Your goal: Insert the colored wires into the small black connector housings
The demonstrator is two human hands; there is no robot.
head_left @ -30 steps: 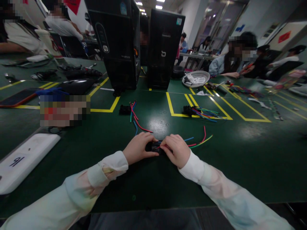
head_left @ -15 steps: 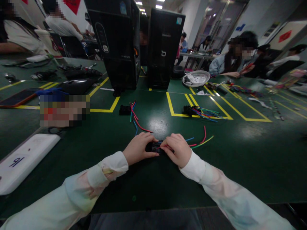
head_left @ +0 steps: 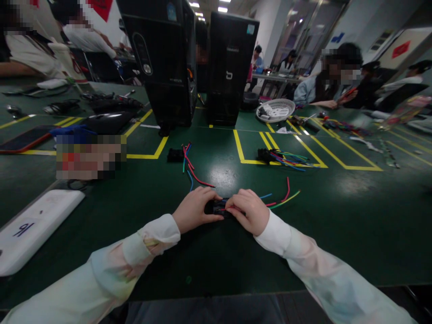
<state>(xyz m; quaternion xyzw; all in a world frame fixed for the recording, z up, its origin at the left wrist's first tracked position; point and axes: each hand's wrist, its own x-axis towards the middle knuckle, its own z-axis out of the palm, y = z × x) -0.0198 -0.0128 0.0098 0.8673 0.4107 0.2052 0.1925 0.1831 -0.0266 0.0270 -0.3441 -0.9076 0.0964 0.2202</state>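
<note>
Thumb and fingers of my left hand [head_left: 192,210] grip the left end of a small black plastic part [head_left: 218,206], low over the green table. At the part's other end, my right hand [head_left: 251,210] pinches a red wire [head_left: 271,204] between thumb and fingertips. That wire runs along the part, but its tip is too small to make out. A blue wire [head_left: 266,196] and a yellow-green wire [head_left: 286,201] stick out to the right from behind my right hand. The right part of the black piece is hidden by my fingers.
Beyond my hands lie another black part [head_left: 175,155] with wires and a black piece with a wire bundle [head_left: 268,155]. Two computer towers [head_left: 224,67] stand behind. A white basket [head_left: 276,109] is at back right, a white power-bank-like case [head_left: 40,229] at left. Other people sit around.
Almost nothing differs. My right fingertips have shifted very slightly at the red wire, while my left hand keeps its place on the black plastic part.
</note>
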